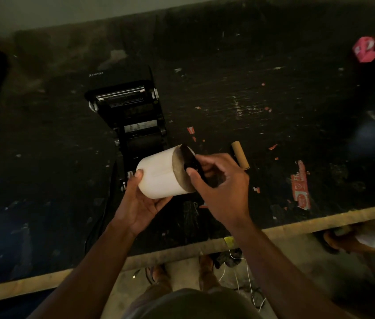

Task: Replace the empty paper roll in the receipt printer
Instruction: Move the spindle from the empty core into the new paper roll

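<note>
A fat white paper roll (158, 172) is held in the air just in front of the black receipt printer (131, 111), whose lid stands open. My left hand (139, 203) cups the roll from below and behind, thumb on its left end. My right hand (218, 183) pinches a black flat piece (190, 157) against the roll's brown right end. The bare cardboard core (240, 155) of the old roll lies on the table to the right of the printer.
The dark table top (228, 93) is littered with red and white paper scraps (300, 185). Its wooden front edge (297, 223) runs across below my hands. Another person's hand holds a pink box (366, 49) at the far right. A black cable (103, 215) trails left of the printer.
</note>
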